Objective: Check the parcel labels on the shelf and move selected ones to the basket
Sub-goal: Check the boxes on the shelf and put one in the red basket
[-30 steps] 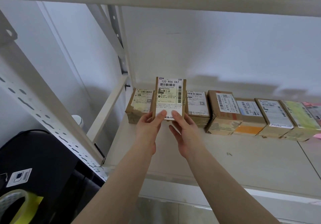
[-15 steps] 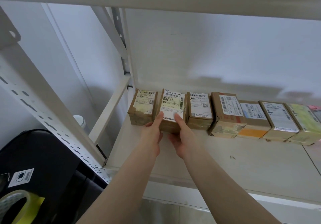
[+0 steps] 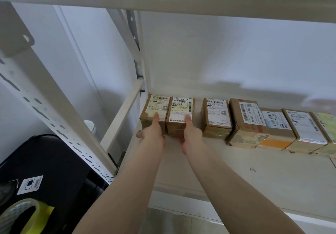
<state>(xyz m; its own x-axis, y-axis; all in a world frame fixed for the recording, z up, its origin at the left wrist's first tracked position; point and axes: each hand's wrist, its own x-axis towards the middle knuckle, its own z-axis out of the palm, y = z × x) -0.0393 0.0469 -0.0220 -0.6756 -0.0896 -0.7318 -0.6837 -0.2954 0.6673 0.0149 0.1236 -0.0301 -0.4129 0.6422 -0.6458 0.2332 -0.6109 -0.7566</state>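
Note:
Several brown cardboard parcels with white labels stand in a row at the back of the white shelf (image 3: 236, 164). My left hand (image 3: 152, 133) is on the leftmost parcel (image 3: 154, 106): its thumb lies on the label and its fingers curl at the front face. My right hand (image 3: 190, 135) holds the second parcel (image 3: 181, 106), thumb on the label "133 R06 0A7", fingers at the front. That parcel stands on the shelf, touching the leftmost one. A gap separates it from the third parcel (image 3: 216, 113). No basket is in view.
More parcels (image 3: 249, 117) run rightward along the back wall. The shelf's front strip is bare. A perforated white upright (image 3: 45, 110) slants at left. Below it sits a black case (image 3: 45, 170) and a tape roll (image 3: 23, 213).
The second parcel, held upright in both hands a second ago, was laid down and slid left against the leftmost parcel. My left hand shifted onto the leftmost parcel.

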